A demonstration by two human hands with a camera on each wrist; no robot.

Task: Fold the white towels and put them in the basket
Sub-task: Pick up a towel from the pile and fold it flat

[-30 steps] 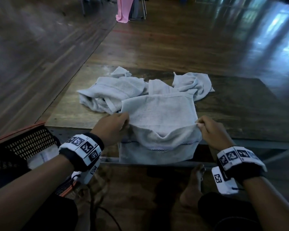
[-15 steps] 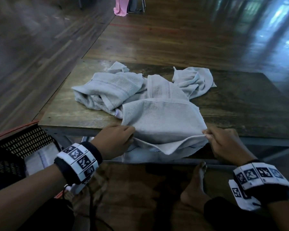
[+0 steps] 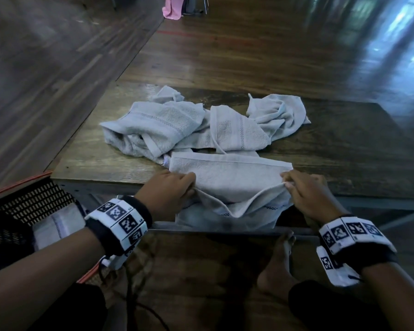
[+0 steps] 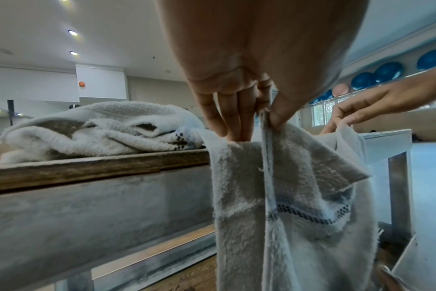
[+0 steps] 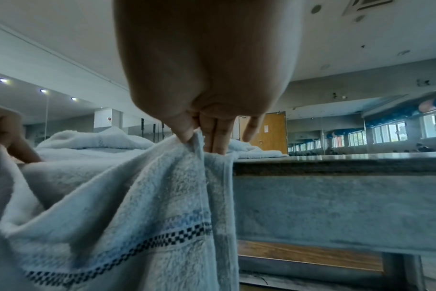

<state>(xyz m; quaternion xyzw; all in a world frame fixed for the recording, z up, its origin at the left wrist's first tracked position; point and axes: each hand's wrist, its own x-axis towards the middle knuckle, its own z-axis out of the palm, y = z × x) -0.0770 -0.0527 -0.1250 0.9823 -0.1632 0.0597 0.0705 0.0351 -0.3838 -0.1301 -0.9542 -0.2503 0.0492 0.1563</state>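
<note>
Pinching the white towel (image 3: 227, 180) at the table's (image 3: 344, 158) near edge, we hold one corner in our left hand (image 3: 167, 194) and the other in our right hand (image 3: 306, 197), thumb against fingers. Its lower part hangs off the edge. Crumpled towels (image 3: 167, 125) lie beyond; the basket (image 3: 29, 204) stands at near left.

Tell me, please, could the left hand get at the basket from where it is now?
Probably yes: the basket sits open just beside the left hand, nothing between them, though that hand pinches the towel.
</note>
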